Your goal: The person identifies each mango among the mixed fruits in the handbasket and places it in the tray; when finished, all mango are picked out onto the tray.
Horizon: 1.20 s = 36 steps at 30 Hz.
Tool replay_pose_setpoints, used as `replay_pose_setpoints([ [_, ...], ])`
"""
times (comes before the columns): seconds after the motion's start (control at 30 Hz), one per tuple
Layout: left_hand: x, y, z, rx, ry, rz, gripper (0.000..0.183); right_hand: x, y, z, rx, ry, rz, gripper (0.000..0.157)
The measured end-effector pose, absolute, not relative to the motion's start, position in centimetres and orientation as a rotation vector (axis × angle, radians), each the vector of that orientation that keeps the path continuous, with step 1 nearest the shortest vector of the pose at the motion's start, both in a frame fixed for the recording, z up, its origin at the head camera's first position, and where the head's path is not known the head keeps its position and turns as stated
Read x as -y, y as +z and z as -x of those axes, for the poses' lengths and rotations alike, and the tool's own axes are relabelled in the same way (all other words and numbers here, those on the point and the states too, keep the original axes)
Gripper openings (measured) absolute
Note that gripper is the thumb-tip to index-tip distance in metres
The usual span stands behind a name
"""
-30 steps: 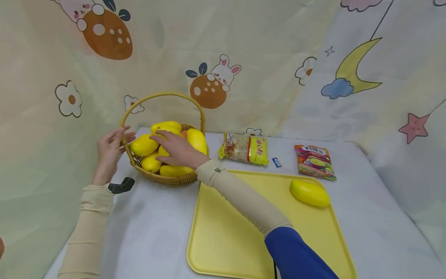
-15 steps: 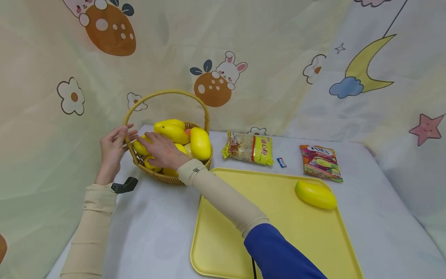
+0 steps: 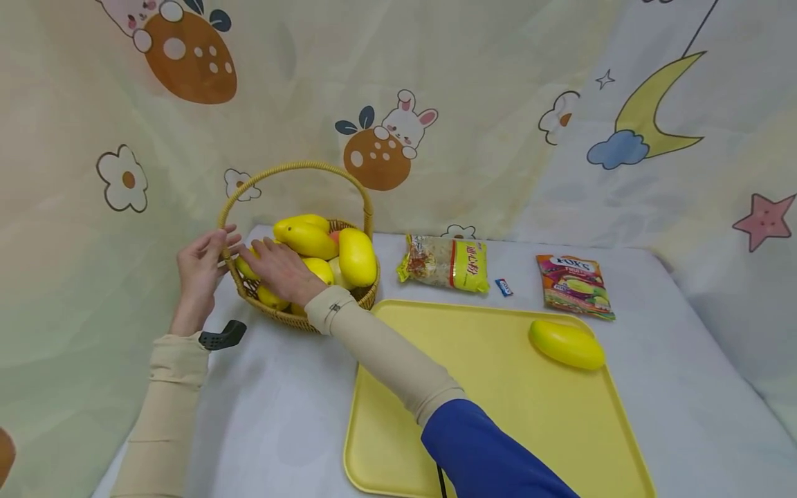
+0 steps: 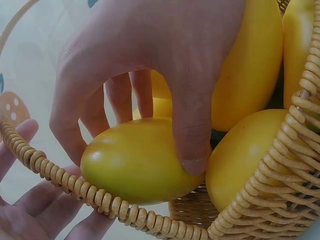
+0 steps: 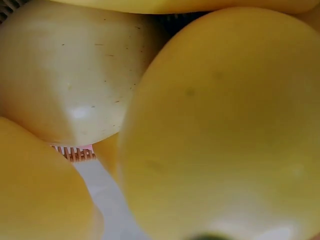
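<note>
A wicker basket [image 3: 367, 299] with a tall handle stands at the back left, heaped with yellow mangoes [image 3: 358, 257]. In the left wrist view, my right hand [image 3: 283, 273] grips a yellow-green mango [image 4: 135, 165] near the basket's left side, thumb on the near face and fingers over the far side. My left hand [image 3: 198, 273] touches the basket at the foot of its handle, its fingers fairly straight and reaching behind the wicker. Close up in the right wrist view are a large mango [image 5: 225, 125] and a pale speckled fruit [image 5: 75, 75]; no fingers show there.
A yellow tray [image 3: 498, 429] lies to the right of the basket, with one mango [image 3: 566, 344] on its far right. Behind it are a clear-and-yellow food packet [image 3: 445, 264], a tiny blue wrapper [image 3: 504, 287] and a red candy bag [image 3: 575, 286]. A patterned cloth hangs behind.
My right hand has moved left across the fruit, from the middle of the basket to the mango at the left side. My left hand stays at the handle's foot.
</note>
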<state>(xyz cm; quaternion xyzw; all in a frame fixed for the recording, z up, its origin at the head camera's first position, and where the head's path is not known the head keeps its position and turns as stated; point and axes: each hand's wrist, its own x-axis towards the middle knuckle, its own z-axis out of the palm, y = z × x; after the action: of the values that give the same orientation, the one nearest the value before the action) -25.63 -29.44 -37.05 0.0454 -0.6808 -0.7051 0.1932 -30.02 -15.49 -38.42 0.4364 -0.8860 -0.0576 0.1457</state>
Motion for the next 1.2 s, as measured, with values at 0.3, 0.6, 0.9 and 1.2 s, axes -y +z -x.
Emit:
replay_pose_setpoints([
  [0.3, 29.0, -37.2, 26.1, 1.933, -1.983, -0.1, 0.045, 14.3, -37.8, 29.7, 2.547, -0.094, -1.269, 0.041],
  [0.6, 29.0, -37.1, 26.1, 1.948, -2.011, -0.03, 0.044, 9.8, -35.3, 26.9, 2.626, 0.25, -1.294, 0.066],
  [0.9, 29.3, -37.1, 25.7, 1.97, -2.015, -0.036, 0.045, 1.9, -33.3, 23.3, 2.363, 0.591, -1.315, 0.063],
  [1.2, 29.5, -37.2, 25.4, 1.96, -2.027, -0.055, 0.047, -7.9, -34.6, 21.2, 2.226, 0.43, -1.253, 0.062],
])
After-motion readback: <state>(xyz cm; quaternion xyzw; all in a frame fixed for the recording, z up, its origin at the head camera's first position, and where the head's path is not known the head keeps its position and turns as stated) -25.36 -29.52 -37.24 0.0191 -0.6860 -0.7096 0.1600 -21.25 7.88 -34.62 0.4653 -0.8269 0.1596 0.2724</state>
